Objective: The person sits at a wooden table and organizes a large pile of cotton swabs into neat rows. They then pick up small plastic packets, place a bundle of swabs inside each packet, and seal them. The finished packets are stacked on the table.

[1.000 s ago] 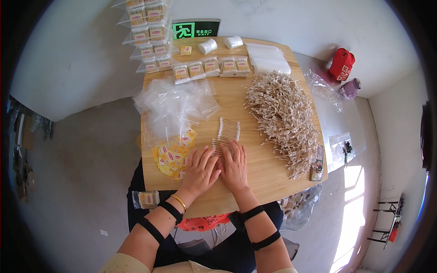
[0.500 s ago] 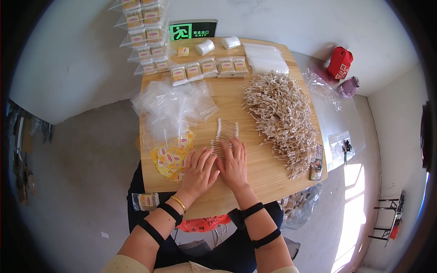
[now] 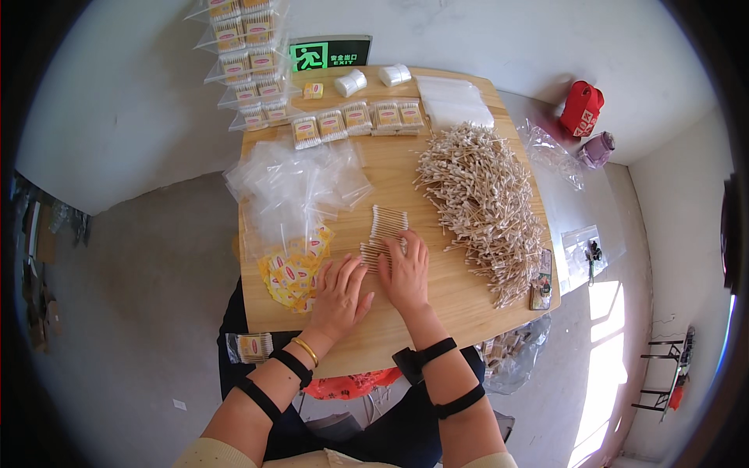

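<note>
Lying in a neat flat row on the pale wooden table (image 3: 437, 304), the small batch of white-tipped wooden cotton swabs (image 3: 384, 234) sits near the table's middle, just beyond my fingertips. My right hand (image 3: 406, 273) is open and pressed flat, its fingers resting on the near end of the row. My left hand (image 3: 341, 295) lies open and flat on the wood just beside it, gripping nothing. Left of that hand is a scatter of small yellow paper labels (image 3: 292, 273), partly under a heap of clear plastic bags (image 3: 292, 187). To the right spreads a large loose pile of cotton swabs (image 3: 484, 195). Filled packets of swabs (image 3: 355, 118) line the far edge.
</note>
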The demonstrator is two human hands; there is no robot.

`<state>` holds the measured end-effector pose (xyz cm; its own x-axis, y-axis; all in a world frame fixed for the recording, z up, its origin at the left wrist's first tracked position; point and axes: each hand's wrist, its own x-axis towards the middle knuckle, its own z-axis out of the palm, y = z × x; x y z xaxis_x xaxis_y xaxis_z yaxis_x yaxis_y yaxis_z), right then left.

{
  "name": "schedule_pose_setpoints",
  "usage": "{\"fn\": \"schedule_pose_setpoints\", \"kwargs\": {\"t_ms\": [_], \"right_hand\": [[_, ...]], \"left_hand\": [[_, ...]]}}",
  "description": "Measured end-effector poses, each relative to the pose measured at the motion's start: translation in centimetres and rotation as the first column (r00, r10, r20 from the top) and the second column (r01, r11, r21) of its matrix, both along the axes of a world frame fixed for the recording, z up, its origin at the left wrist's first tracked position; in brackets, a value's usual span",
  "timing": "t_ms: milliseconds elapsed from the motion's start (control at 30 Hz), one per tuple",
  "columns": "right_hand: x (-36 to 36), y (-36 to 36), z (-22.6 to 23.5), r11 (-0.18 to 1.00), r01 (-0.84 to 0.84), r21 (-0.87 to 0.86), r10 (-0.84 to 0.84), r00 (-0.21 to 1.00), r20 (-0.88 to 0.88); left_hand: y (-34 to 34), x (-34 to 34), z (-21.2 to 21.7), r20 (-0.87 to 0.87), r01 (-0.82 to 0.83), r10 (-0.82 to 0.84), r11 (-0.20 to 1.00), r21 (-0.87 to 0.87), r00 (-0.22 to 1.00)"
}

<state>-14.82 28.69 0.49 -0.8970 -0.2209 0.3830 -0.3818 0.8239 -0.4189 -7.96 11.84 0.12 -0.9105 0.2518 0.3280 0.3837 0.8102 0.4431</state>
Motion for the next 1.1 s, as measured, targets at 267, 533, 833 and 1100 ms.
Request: {"fn": "schedule_pose_setpoints", "kwargs": {"t_ms": [267,533,833,1100], "right_hand": [[-2.2,-0.5,0.2,0.999,0.037,-0.009,-0.037,0.997,0.067],[-1.4,-0.3,0.2,0.998,0.052,-0.029,-0.048,0.990,0.129],[0.4,2.6,1.1,0.986,0.110,-0.126,-0.090,0.984,0.152],[5.2,4.5,0.5,0.973,0.082,-0.217,-0.043,0.983,0.181]], "left_hand": [[-0.1,0.0,0.3,0.012,0.001,-0.001,1.000,-0.006,1.000],[0.8,-1.2,2.5,0.093,-0.017,0.024,0.997,-0.077,0.995],[1.1,-2.9,0.3,0.127,0.083,-0.054,0.969,-0.233,0.990],[1.4,-1.0,1.3,0.177,0.120,-0.074,0.957,-0.263,0.981]]}}
